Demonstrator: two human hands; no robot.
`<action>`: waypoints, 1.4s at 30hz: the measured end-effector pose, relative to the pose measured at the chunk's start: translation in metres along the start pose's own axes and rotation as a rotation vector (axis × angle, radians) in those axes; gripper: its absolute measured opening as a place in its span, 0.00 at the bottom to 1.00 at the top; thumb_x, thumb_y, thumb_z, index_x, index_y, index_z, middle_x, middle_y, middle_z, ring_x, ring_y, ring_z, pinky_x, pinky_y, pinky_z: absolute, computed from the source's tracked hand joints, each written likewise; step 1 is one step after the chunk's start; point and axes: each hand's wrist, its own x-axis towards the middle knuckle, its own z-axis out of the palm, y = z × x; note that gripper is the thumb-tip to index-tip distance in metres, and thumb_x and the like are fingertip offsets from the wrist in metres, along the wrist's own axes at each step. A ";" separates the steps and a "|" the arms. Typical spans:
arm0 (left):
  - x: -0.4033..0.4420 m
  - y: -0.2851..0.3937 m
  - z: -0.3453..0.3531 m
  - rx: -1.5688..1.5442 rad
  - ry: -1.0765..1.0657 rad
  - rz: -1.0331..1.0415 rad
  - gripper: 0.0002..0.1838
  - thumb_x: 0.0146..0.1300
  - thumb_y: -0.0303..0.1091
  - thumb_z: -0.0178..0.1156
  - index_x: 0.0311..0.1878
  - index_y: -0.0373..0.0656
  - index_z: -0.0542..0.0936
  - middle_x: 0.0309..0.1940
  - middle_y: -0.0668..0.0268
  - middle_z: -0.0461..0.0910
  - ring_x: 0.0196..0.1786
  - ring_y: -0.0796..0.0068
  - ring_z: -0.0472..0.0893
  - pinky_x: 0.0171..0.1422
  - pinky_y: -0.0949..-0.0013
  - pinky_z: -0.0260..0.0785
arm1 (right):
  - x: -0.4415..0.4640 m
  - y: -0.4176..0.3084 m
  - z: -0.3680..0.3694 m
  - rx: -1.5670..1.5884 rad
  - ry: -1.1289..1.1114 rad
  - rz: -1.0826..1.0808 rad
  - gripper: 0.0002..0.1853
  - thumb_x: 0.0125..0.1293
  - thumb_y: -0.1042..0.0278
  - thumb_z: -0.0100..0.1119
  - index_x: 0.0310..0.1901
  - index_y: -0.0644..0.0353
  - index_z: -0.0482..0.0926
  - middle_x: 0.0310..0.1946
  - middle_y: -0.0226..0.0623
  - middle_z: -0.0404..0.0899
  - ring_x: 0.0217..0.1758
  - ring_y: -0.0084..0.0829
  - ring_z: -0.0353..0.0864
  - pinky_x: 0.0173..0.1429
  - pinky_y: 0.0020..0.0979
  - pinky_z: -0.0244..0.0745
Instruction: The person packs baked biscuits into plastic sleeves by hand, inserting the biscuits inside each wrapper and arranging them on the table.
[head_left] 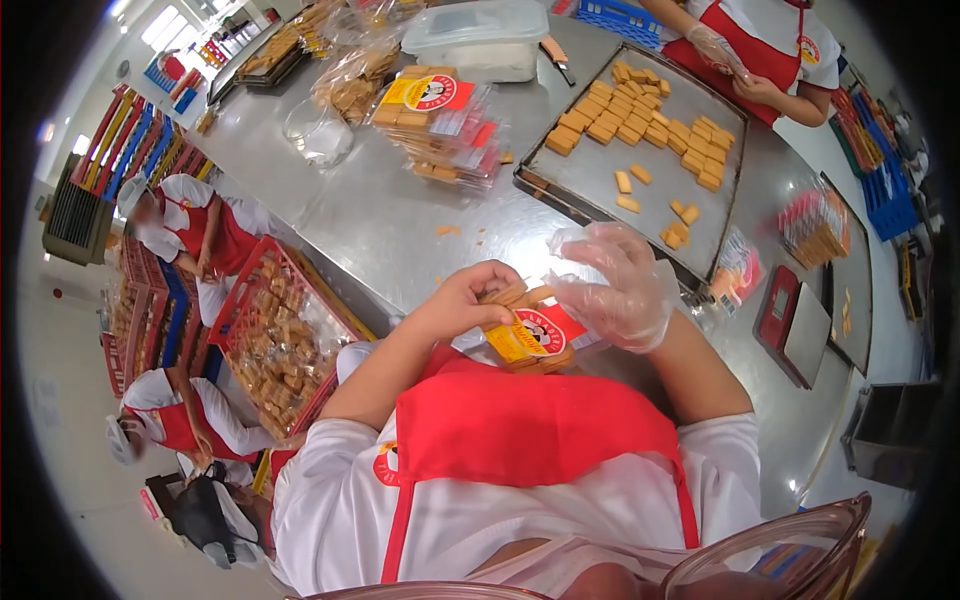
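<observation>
My bare left hand (470, 298) grips a clear packet of biscuits (538, 338) at its upper left side, close to my apron. The packet carries a yellow and red label, and biscuits show at its top and below the label. Beside the packet's right end is my right hand (622, 290) in a clear plastic glove. Its fingers are bent but apart, and I see nothing held in them. Past it lies a metal baking tray (600, 172) with rows of rectangular biscuits (630, 112) and several loose ones.
Stacked biscuit packets (440, 130), a lidded plastic tub (478, 45) and a knife (557, 60) lie on the steel table (270, 140). At right are a scale (790, 325) and empty printed bags (738, 270). A co-worker (765, 50) stands across; a red crate (285, 335) sits left.
</observation>
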 end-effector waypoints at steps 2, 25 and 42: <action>0.001 -0.001 0.000 0.009 -0.006 0.012 0.22 0.48 0.21 0.64 0.47 0.39 0.68 0.41 0.67 0.75 0.45 0.81 0.73 0.51 0.77 0.65 | -0.004 -0.002 -0.002 -0.112 0.023 -0.077 0.15 0.36 0.69 0.65 0.32 0.50 0.79 0.45 0.32 0.74 0.48 0.40 0.69 0.48 0.34 0.68; 0.004 -0.004 0.009 0.281 0.096 -0.016 0.21 0.46 0.26 0.68 0.44 0.38 0.71 0.39 0.66 0.77 0.44 0.81 0.75 0.48 0.77 0.67 | -0.005 -0.008 0.010 0.056 -0.121 0.049 0.14 0.36 0.69 0.66 0.31 0.49 0.79 0.45 0.31 0.73 0.50 0.42 0.69 0.49 0.36 0.68; 0.001 -0.014 0.005 -0.009 -0.033 -0.084 0.30 0.46 0.20 0.65 0.54 0.37 0.65 0.44 0.63 0.75 0.48 0.78 0.73 0.51 0.75 0.66 | -0.027 -0.002 0.043 0.302 -0.105 0.288 0.08 0.41 0.67 0.67 0.27 0.49 0.80 0.43 0.34 0.74 0.50 0.42 0.67 0.55 0.40 0.62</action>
